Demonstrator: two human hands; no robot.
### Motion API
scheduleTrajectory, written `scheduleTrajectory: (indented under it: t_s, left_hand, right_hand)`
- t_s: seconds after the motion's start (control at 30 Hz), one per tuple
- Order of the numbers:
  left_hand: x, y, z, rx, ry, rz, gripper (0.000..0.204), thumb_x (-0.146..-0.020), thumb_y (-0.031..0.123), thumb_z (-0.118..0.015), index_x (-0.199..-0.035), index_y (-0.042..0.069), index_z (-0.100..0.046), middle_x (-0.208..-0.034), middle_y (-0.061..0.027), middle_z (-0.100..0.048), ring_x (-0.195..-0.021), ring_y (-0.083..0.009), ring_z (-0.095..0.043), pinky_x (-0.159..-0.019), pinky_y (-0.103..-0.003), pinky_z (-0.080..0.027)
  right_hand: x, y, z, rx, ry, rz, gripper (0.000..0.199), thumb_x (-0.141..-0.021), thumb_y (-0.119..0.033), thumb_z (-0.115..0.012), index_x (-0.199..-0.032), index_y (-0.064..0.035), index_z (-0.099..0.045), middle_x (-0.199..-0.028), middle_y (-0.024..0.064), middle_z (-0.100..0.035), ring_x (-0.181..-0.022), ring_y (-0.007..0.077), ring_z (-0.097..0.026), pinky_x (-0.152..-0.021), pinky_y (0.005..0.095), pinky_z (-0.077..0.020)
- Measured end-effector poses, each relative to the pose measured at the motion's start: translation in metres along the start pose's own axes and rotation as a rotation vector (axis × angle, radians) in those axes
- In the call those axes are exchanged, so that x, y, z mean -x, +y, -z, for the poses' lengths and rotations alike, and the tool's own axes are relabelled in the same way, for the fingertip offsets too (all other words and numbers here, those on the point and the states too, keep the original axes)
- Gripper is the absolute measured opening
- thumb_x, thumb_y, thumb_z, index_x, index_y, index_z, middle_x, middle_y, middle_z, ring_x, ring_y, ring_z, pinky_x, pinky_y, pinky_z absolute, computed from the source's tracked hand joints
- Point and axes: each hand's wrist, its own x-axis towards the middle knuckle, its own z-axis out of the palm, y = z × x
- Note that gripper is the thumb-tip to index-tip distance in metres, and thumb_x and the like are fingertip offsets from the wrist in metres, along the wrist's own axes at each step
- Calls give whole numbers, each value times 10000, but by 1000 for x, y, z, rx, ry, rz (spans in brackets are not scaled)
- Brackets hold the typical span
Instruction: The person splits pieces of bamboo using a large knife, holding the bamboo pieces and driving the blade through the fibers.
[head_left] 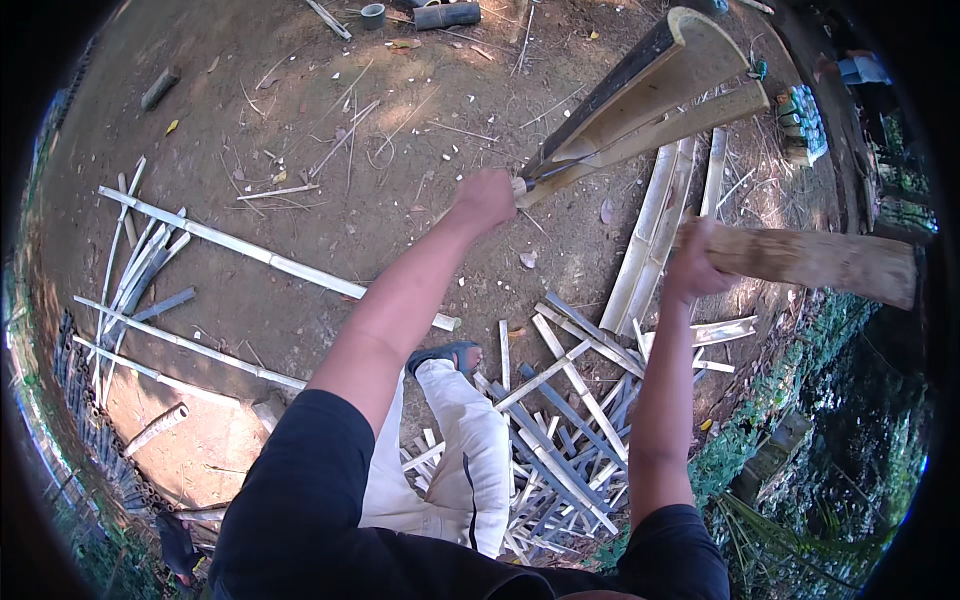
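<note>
Bamboo, pale inside and dark-skinned outside, fills the upper right of the frame: a split culm [650, 100] gaping along its length. My left hand [487, 197] is clenched around a blade handle [522, 186] wedged in the split's near end. My right hand [693, 262] grips a rough wooden club [815, 262], fingers wrapped tight. Striking squarely on the blade's back should keep the split straight. Flat slats [560, 420] litter the dirt below.
</note>
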Motion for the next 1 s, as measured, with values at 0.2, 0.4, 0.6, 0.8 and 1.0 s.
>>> scheduleTrajectory:
  t_s: [0.2,0.4,0.6,0.8,1.0]
  left_hand:
    - [-20,-1,-39,21,28,0,280,-803,182,-731,-1039,32,-743,-1089,-207,-722,-1030,-361,-704,-894,-467,-559]
    - [-34,-11,-48,4,-20,-92,259,-808,174,-723,-1017,22,-744,-1059,-198,-729,-1016,-351,-710,-892,-450,-564]
    - [-46,-21,-43,-99,-37,-181,243,-791,142,-700,-993,15,-745,-1018,-205,-734,-971,-349,-722,-862,-447,-576]
    - [-77,-55,-64,-128,-63,-125,258,-814,160,-726,-1042,41,-742,-1101,-165,-730,-1035,-315,-712,-895,-427,-575]
    - [-81,-81,-60,-84,19,-155,272,-792,154,-698,-1004,-14,-728,-1058,-240,-717,-1016,-367,-709,-881,-463,-568]
  right_hand:
    - [-7,103,-34,806,-649,-208,529,-708,-249,-792,-1120,34,-618,-1001,252,-714,-964,413,-693,-890,457,-530]
    - [-64,-17,19,147,5,331,472,-744,-116,-867,-1094,15,-578,-913,113,-692,-726,204,-675,-664,321,-575]
    - [37,150,-43,478,-179,146,659,-709,-222,-854,-1220,62,-549,-1115,231,-684,-1038,394,-655,-972,428,-503]
    - [20,133,-47,884,-651,-222,635,-677,-268,-829,-1192,30,-607,-1040,262,-708,-1006,379,-692,-898,442,-534]
    - [-7,26,12,385,132,323,539,-735,-91,-795,-1202,0,-542,-941,101,-654,-664,154,-618,-559,301,-503]
